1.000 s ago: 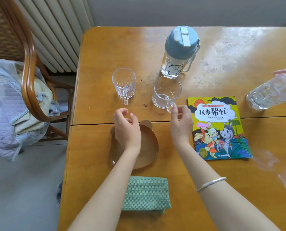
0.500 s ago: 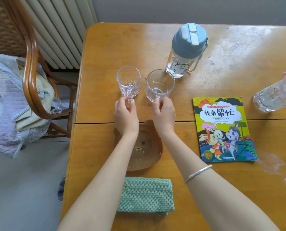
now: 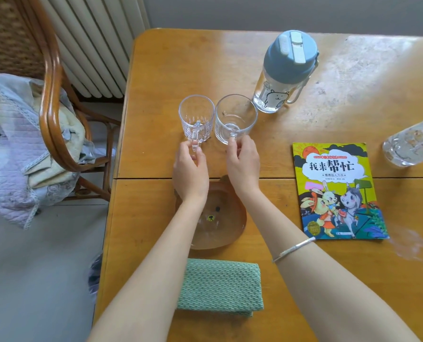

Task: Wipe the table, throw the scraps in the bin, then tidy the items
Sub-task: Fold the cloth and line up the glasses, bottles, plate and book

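Two clear glass mugs stand side by side on the wooden table (image 3: 171, 70). My left hand (image 3: 190, 172) pinches the handle of the ribbed mug (image 3: 196, 117). My right hand (image 3: 243, 164) holds the handle of the smooth mug (image 3: 235, 118). Under my wrists lies a brown bear-shaped plate (image 3: 227, 223). A folded green cloth (image 3: 220, 285) rests near the front edge. A blue-lidded water bottle (image 3: 283, 75) stands just right of the mugs. A picture book (image 3: 336, 191) lies flat to the right.
At the right edge another person's hand holds a tilted clear plastic bottle (image 3: 412, 144) above the table. A wooden armchair (image 3: 50, 99) with a quilted blanket (image 3: 10, 144) stands to the left. Behind it is a white radiator (image 3: 94, 45).
My right hand slid the smooth mug left until it stands beside the ribbed mug. My left hand reached forward and took the ribbed mug's handle.
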Tool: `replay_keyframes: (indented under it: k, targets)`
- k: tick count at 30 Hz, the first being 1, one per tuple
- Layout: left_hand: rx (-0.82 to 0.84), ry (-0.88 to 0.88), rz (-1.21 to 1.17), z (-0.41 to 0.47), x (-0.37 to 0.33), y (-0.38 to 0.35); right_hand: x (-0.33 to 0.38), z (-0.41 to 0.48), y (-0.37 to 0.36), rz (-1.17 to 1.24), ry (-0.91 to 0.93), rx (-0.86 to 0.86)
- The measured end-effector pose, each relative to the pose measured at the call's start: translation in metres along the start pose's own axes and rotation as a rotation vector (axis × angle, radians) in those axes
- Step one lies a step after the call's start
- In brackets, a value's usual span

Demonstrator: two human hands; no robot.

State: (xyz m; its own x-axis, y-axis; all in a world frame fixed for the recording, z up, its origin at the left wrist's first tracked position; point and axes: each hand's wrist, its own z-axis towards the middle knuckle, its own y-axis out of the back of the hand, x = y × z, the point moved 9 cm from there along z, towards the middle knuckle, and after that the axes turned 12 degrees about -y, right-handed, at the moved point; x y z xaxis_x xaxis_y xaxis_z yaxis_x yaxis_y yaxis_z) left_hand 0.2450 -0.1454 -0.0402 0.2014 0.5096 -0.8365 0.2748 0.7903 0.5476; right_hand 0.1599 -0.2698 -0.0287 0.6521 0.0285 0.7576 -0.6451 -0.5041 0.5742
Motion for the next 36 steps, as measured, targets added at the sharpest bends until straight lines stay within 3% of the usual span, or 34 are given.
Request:
replay_keyframes:
  k: [11,19,28,36]
  targets:
    - [-0.177,0.137,0.149,-0.057,0.045,0.052,-0.072,-0.039,0.023,-0.18,-0.167,-0.043]
    - [-0.112,0.271,0.195,-0.092,0.066,0.061,-0.083,-0.066,0.018,-0.224,-0.156,-0.031]
    - [-0.02,0.134,0.073,-0.076,0.056,0.041,-0.093,-0.07,0.022,-0.176,-0.207,-0.058]
    - [-0.053,0.166,0.085,-0.07,0.057,0.037,-0.089,-0.055,0.025,-0.094,-0.254,-0.109]
